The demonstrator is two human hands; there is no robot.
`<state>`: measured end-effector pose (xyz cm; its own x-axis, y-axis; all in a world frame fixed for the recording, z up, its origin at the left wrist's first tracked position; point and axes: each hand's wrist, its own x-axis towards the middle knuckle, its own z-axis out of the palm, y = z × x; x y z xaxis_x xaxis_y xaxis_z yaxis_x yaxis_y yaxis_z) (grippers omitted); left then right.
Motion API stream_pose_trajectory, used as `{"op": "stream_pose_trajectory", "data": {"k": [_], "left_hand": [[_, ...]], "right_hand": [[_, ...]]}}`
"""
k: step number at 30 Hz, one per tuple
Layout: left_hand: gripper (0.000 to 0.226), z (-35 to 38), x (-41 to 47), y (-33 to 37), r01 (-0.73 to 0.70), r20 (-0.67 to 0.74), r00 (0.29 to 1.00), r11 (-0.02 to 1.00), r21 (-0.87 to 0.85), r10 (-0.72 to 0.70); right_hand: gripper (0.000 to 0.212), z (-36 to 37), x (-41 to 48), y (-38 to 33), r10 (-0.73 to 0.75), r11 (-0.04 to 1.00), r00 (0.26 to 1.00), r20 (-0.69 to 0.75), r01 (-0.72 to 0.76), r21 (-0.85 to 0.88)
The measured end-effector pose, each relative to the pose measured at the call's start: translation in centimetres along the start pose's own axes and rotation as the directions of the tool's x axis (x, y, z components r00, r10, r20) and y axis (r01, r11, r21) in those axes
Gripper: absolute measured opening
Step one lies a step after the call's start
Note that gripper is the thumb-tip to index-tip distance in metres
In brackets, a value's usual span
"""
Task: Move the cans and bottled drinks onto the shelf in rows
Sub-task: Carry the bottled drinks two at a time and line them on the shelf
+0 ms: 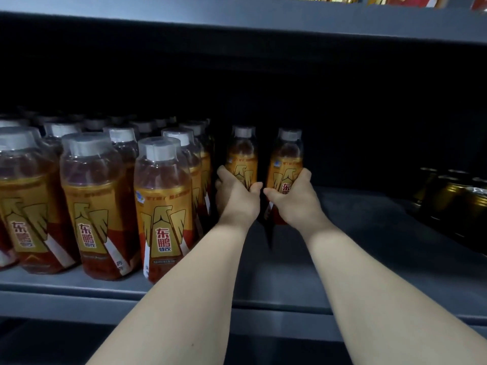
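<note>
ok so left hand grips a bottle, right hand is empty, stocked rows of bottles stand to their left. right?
No. The right hand isn't empty: it grips the right bottle. The left hand grips the left bottle, and the stocked rows stand to their left, as the head view shows.

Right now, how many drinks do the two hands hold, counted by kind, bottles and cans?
Bottles: 2, left bottle in the left hand, right bottle in the right hand.
Cans: 0; the gold cans stand untouched on the shelf.
Total held: 2
</note>
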<state>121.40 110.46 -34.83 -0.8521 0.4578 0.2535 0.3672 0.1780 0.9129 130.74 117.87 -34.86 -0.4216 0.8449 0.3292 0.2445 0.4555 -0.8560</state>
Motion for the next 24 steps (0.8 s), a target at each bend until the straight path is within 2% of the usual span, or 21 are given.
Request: {"op": "stream_pose_trajectory", "data": {"k": [3, 8, 15, 20, 24], "left_hand": [[0.091, 0.5, 1.1, 0.0, 0.057, -0.011, 0.998, 0.998, 0.013, -0.057], [0.082, 1.2, 3.1, 0.5, 0.106, -0.018, 0.994, 0.993, 0.054, -0.106], [0.081, 2.8, 5.3, 0.5, 0.129, -0.036, 0.991, 0.991, 0.020, -0.128], [0.071, 3.4, 6.6, 0.3, 0.105, -0.021, 0.994, 0.994, 0.014, -0.105], [0.075, 3.8, 7.1, 0.4, 0.085, -0.045, 0.996, 0.994, 0.066, -0.082]], "right_hand": [[0.054, 0.6, 1.5, 0.3, 0.030, 0.999, 1.000, -0.002, -0.030, -0.035], [0.049, 1.7, 4.1, 1.1, 0.068, 0.997, 0.998, 0.016, -0.067, -0.050], [0.028, 2.7, 6.9, 1.8, 0.056, 0.995, 0.996, 0.070, -0.050, -0.089], [0.037, 3.4, 8.9, 2.4, 0.054, 0.992, 0.992, 0.114, -0.040, -0.122], [0.064, 4.3, 10.0, 2.6, 0.027, 0.994, 0.995, 0.100, -0.017, -0.104]]}}
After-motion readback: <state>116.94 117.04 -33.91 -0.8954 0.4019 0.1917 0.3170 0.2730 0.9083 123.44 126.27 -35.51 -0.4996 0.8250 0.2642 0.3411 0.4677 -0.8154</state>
